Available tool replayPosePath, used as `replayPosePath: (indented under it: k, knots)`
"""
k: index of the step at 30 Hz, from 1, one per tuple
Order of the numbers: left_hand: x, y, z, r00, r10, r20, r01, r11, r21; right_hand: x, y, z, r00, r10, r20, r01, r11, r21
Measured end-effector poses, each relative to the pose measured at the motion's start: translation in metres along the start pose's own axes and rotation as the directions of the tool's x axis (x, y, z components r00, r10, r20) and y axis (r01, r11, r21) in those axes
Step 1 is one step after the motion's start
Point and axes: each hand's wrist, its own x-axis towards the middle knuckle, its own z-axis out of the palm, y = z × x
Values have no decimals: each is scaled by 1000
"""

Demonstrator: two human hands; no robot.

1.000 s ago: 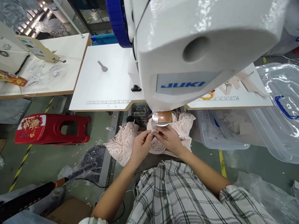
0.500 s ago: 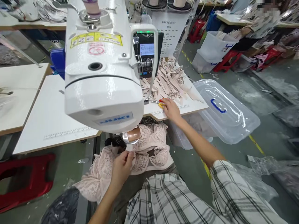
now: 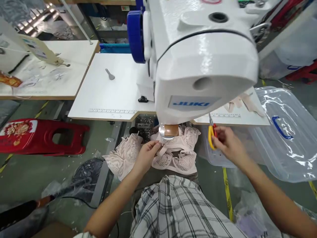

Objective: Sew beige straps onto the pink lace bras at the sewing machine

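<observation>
Between the thumb and fingers of my left hand [image 3: 148,152] is the edge of a pale pink lace bra [image 3: 182,140], just below the metal and brown arm end [image 3: 170,130] of the sewing machine [image 3: 205,72]. More pale pink bras hang over my lap, one lace cup piece [image 3: 126,153] to the left and another bra [image 3: 174,162] below. My right hand [image 3: 229,143] grips small scissors [image 3: 211,132] with yellow and red handles, blades pointing up and away, in front of the table edge and apart from the bras.
The white table [image 3: 116,89] carries a printed ruler strip and a small grey tool [image 3: 110,74]. Pale fabric strips [image 3: 244,104] lie at its right. A clear plastic lid [image 3: 294,138] with a blue handle is further right. A red stool [image 3: 47,136] stands left.
My right hand has lifted the scissors off the table and brought them toward me, beyond its front edge. My left hand stays on the bra. The camera view has turned left and down.
</observation>
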Motion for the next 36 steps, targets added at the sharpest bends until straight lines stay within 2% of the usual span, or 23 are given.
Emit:
replayPosePath:
  k: [1, 3, 5, 7, 10, 14, 18, 21, 25, 31, 36]
  knots:
    - [0, 0, -1, 1000, -8, 2, 8, 1000, -27, -16, -7, 3, 999, -26, 21, 24, 992, 122]
    - [-1, 2, -2, 1000, -28, 12, 29, 997, -74, -43, -27, 11, 982, -139, 129, 106, 966, 237]
    - [-3, 4, -3, 998, -48, 29, 50, 992, -113, -59, -48, 21, 944, -263, 198, 214, 948, 235]
    - [-5, 6, -4, 998, -45, 47, 51, 991, -123, -63, -65, 32, 922, -336, 194, 300, 934, 192]
    - [-10, 12, -4, 997, -1, 76, 3, 1000, -19, -58, -78, 47, 914, -377, 147, 357, 923, 144]
    - [-17, 19, -2, 995, 43, 93, -64, 970, 233, -48, -82, 61, 898, -416, 143, 404, 908, 108]
    - [-20, 21, -1, 994, 70, 80, -93, 941, 326, -48, -80, 64, 902, -388, 191, 356, 917, 181]
    - [-18, 19, -3, 995, 66, 75, -83, 962, 260, -55, -74, 65, 933, -303, 197, 247, 932, 265]
    - [-13, 17, -11, 993, 73, 89, -88, 982, 167, -66, -68, 68, 968, -216, 128, 151, 907, 392]
    - [-12, 23, -15, 990, 121, 71, -134, 969, 206, -66, -75, 77, 960, -265, 94, 205, 889, 409]
    - [-13, 23, -15, 987, 113, 114, -140, 954, 265, -55, -89, 87, 961, -268, 70, 207, 864, 459]
